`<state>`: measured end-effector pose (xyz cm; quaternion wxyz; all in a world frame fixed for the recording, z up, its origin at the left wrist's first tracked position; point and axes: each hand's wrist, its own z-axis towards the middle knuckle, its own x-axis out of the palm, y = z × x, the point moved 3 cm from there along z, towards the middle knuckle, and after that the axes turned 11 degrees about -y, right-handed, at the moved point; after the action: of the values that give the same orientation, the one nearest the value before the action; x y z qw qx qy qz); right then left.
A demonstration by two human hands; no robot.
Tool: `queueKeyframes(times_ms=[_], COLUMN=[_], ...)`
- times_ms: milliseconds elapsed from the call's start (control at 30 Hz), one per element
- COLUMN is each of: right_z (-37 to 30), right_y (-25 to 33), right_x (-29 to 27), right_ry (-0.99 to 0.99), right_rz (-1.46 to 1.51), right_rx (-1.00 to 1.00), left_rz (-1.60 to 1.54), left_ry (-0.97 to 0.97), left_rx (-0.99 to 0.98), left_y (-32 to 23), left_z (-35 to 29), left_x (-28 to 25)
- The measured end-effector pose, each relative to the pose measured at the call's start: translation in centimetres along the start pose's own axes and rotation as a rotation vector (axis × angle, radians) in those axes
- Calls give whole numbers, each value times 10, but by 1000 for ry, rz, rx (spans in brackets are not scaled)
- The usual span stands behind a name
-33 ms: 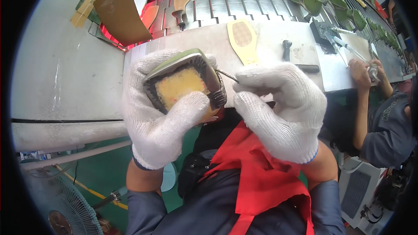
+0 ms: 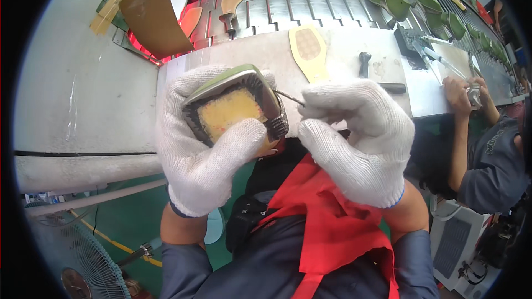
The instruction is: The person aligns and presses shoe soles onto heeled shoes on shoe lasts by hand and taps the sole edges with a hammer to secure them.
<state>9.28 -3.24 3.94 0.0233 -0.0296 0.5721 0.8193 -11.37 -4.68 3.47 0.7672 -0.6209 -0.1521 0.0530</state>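
My left hand (image 2: 197, 149), in a white knit glove, is wrapped round a green shoe upper (image 2: 230, 77) with its underside toward me. A worn yellow bottom piece (image 2: 230, 109) shows inside its dark, pleated edge, and my left thumb presses on it. From the pleated edge on the right, a thin dark cord-like strand (image 2: 288, 97) runs across to my right hand (image 2: 354, 138). That hand, gloved the same way, pinches the strand's end between thumb and fingers. The strand's exact kind is unclear.
On the worktable (image 2: 244, 58) beyond my hands lie a yellow sole-shaped piece (image 2: 309, 50) and a dark-handled tool (image 2: 364, 63). Behind runs a slatted conveyor (image 2: 316, 5) carrying green shoe uppers (image 2: 390, 3). A co-worker's hands (image 2: 465, 91) work at the right; a fan (image 2: 77, 254) stands lower left.
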Motion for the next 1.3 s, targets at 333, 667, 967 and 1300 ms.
queueKeyframes(times_ms=[333, 667, 967, 1300], right_z=[-1, 3, 3, 12], right_y=[-14, 10, 10, 9], right_x=[1, 2, 7, 11], right_ry=[-102, -10, -63, -97], right_rz=[14, -267, -406, -530], right_rx=[-159, -232, -442, -551], left_rz=[29, 69, 2, 61], left_ry=[0, 31, 8, -47], left_rx=[58, 43, 107, 172], left_y=[0, 1, 3, 5], left_z=[-6, -7, -9, -10], left_x=[-1, 1, 13, 26])
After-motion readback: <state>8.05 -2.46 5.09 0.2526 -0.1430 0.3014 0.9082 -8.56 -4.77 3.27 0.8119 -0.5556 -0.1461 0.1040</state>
